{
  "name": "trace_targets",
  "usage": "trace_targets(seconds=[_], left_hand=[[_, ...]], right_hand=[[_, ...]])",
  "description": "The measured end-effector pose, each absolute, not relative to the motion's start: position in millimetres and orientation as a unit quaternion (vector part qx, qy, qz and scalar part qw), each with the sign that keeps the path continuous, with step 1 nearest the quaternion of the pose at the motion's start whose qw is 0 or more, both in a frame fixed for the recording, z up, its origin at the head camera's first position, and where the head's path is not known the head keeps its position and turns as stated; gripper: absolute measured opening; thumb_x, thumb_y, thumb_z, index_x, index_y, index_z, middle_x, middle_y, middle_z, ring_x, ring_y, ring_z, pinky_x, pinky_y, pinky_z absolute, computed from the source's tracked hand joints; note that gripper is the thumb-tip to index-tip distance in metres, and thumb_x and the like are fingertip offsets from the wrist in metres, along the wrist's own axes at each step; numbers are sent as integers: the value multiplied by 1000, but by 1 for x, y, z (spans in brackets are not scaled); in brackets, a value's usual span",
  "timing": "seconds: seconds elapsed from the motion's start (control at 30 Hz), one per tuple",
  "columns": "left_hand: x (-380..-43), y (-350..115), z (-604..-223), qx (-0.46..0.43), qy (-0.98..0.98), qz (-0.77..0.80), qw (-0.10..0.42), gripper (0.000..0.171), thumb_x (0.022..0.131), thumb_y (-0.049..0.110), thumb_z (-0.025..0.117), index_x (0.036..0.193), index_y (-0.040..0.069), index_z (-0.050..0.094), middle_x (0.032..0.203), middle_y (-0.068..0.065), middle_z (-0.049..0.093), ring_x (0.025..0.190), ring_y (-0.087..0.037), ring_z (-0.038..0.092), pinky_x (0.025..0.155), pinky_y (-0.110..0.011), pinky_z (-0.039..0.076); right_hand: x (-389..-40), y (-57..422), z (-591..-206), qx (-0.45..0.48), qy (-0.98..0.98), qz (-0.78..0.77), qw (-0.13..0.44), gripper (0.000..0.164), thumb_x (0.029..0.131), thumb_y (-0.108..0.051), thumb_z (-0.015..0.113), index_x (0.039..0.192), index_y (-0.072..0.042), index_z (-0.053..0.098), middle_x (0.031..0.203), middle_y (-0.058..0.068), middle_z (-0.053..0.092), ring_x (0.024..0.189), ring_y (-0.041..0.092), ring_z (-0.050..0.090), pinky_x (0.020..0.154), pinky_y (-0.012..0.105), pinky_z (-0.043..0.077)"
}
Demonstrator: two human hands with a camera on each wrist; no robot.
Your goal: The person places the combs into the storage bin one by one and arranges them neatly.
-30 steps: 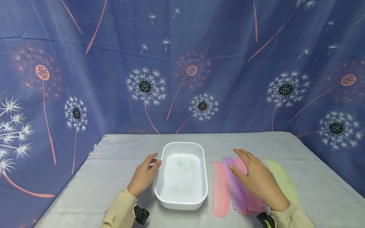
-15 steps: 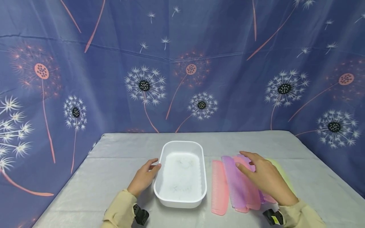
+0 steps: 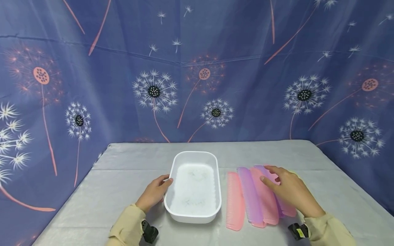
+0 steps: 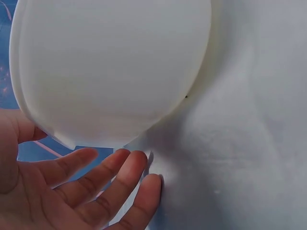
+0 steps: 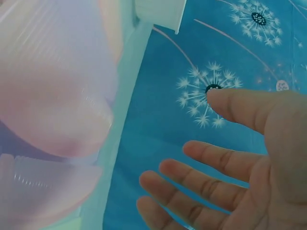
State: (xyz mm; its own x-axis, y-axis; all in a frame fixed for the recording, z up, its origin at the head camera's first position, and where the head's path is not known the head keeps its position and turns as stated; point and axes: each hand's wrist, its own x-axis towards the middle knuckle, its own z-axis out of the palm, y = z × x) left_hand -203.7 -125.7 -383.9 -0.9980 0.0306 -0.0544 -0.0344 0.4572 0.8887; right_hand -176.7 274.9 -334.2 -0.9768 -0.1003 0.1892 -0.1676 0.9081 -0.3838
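Note:
An oblong white plastic tub [image 3: 192, 188] stands in front of me, with a few faint marks on its floor. My left hand [image 3: 155, 193] is at its left wall, thumb at the rim; in the left wrist view the fingers [image 4: 129, 175] spread loosely beside the tub. To the right lies a fanned, overlapping row of wide plastic combs: a pink comb [image 3: 235, 201] at the near end, a purple comb [image 3: 250, 196], another pink comb [image 3: 266, 198] and more beyond. Over the right end hovers my right hand [image 3: 290, 191], fingers relaxed and holding nothing. It hides most of a yellow-green comb.
A pale grey cloth [image 3: 123, 177] covers the table. Behind it and along both sides hangs a blue curtain [image 3: 197, 41] with a dandelion print. Each wrist wears a black camera, the left camera [image 3: 149, 232] beside a beige sleeve.
My right hand has moved right across the combs, uncovering more of the pink and purple ones and covering the yellow-green one. The left hand stays at the tub.

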Motion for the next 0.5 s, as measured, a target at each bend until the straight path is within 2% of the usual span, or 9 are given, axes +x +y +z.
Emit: trace_targets(seconds=[0.13, 0.3, 0.5], left_hand=[[-203, -127, -384, -2, 849, 527, 35, 48, 106, 25, 51, 142, -6, 52, 105, -13, 66, 61, -15, 51, 53, -25, 42], [-202, -127, -384, -6, 847, 530, 37, 47, 107, 25, 50, 142, -5, 52, 107, -14, 66, 69, -17, 56, 54, -25, 43], [-201, -126, -386, -7, 846, 532, 39, 47, 107, 27, 51, 143, -3, 53, 114, -17, 66, 80, -19, 59, 57, -27, 45]], right_hand=[[-181, 278, -337, 73, -973, 207, 73, 59, 97, -38, 69, 138, 3, 58, 122, 26, 66, 94, 35, 68, 74, 55, 53], [-187, 282, -339, 69, -975, 207, 48, 58, 95, -35, 72, 134, 6, 60, 118, 28, 66, 91, 33, 68, 74, 54, 53], [-193, 287, -343, 55, -972, 228, -12, 64, 91, -38, 75, 135, 6, 57, 120, 28, 64, 99, 38, 64, 78, 55, 52]])
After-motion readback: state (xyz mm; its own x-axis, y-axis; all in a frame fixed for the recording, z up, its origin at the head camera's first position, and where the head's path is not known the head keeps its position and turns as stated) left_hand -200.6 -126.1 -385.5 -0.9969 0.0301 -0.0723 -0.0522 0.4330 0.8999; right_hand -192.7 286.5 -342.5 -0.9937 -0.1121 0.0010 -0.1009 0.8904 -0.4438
